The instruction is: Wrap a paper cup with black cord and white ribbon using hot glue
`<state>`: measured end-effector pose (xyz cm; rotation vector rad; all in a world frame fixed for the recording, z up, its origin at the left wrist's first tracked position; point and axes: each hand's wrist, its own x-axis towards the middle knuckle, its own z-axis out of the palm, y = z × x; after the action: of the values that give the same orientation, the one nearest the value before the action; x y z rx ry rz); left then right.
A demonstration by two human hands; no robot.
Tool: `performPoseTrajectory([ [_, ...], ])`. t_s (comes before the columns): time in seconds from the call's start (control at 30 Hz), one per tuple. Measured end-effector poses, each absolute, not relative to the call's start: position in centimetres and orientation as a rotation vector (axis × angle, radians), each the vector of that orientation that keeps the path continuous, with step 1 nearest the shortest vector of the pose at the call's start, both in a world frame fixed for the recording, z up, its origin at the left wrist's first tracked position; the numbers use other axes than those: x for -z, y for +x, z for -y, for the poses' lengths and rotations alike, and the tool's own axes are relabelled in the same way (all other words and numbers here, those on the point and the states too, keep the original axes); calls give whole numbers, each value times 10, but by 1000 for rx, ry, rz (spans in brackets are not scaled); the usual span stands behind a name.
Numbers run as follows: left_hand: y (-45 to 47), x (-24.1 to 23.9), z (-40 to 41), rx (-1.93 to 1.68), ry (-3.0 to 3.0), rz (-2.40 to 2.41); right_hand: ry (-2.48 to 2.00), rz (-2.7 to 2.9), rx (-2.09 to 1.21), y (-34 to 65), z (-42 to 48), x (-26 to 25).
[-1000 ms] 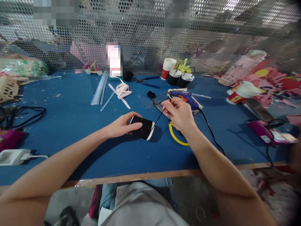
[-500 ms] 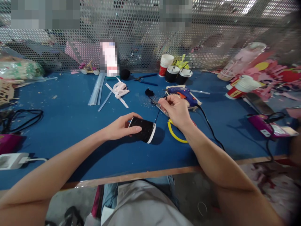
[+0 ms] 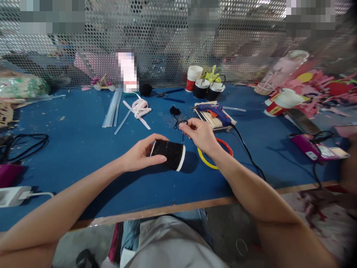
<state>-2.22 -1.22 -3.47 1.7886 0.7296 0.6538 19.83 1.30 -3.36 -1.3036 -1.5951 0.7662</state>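
Head view, desk: a blue-topped desk (image 3: 83, 149) with a brown front edge, bounded at the back by a perforated metal screen (image 3: 167, 48).
Wrapped cup: a paper cup (image 3: 173, 154) bound in black yarn, tipped on its side before me near the front edge, its white rim facing right; whether it touches the desktop I cannot tell.
My left grip: my hand (image 3: 145, 150) clasps the cup from its left end, thumb along the near side, the other fingers over the far side.
My right grip: my hand (image 3: 200, 134) pinches a black yarn strand (image 3: 183, 137) between thumb and fingers, above and to the right of the cup; the strand runs down to the cup near the rim.
Yarn supply: a small black tangle (image 3: 175, 110) beyond my right fingertips, with loose yarn trailing toward them.
Ring: a yellow-and-red ring (image 3: 205, 160) lying partly hidden by my right wrist.
Glue gun: a blue hot-glue gun (image 3: 221, 116) on a raft of wooden sticks (image 3: 208, 120), its black cord (image 3: 247, 152) curving toward the front edge.
Finished-looking pair: two black-wrapped cups with handles, left (image 3: 201, 89) and right (image 3: 215, 91), upright beside red-and-white paper cups (image 3: 192, 80).
Left of centre: coiled pale ribbon (image 3: 140, 108) and clear glue sticks (image 3: 111, 109).
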Motion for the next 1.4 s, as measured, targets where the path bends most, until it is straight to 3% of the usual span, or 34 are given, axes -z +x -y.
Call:
performPoseTrajectory([
  [0.57, -19, 41, 12, -898, 1863, -641, -1303, 1734, -805, 194, -14, 44],
  [1.1, -13, 48, 10, -988, 1544, -647, -1223, 1446, -1314, 188, -23, 54],
  [1.4, -14, 53, 5, -1050, 1657, -671, -1312, 1462, -1306, 191, -26, 53],
])
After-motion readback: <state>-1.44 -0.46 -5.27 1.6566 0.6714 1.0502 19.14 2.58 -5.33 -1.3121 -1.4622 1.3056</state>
